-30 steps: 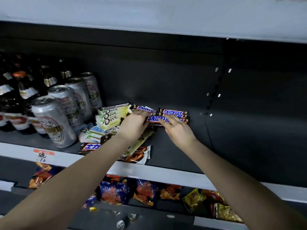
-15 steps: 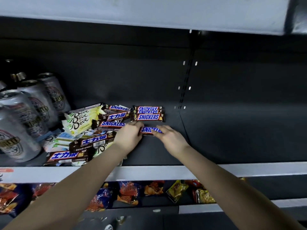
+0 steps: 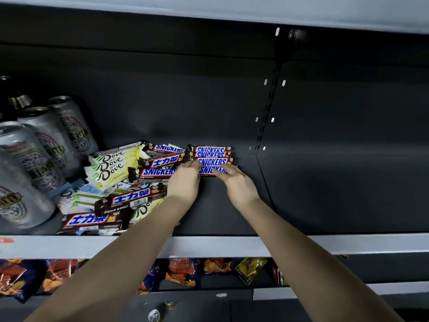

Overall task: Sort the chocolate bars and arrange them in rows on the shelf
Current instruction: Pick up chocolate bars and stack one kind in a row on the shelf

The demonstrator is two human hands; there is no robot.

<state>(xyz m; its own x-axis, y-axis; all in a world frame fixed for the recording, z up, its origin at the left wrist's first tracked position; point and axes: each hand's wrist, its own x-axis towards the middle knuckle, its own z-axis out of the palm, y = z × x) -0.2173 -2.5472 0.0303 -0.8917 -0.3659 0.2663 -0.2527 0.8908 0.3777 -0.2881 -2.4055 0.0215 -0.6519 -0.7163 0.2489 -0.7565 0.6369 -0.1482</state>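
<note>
Three Snickers bars (image 3: 211,155) lie in a neat row at the back of the dark shelf (image 3: 325,194). A fourth Snickers bar (image 3: 209,170) sits right in front of them. My left hand (image 3: 184,183) touches its left end and my right hand (image 3: 238,185) its right end, fingers stretched out over the wrapper. To the left lies a mixed heap: more Snickers bars (image 3: 157,171), brown bars with Chinese lettering (image 3: 132,197) and pale Dove bars (image 3: 111,166).
Silver drink cans (image 3: 46,145) stand at the shelf's left, close to the heap. The shelf's grey front lip (image 3: 220,246) runs across below my wrists. Snack bags (image 3: 183,270) fill the lower shelf. A slotted upright (image 3: 267,112) divides the back wall.
The bar between my hands has moved back from the open shelf floor until it lies against the Snickers row. Both hands went with it.
</note>
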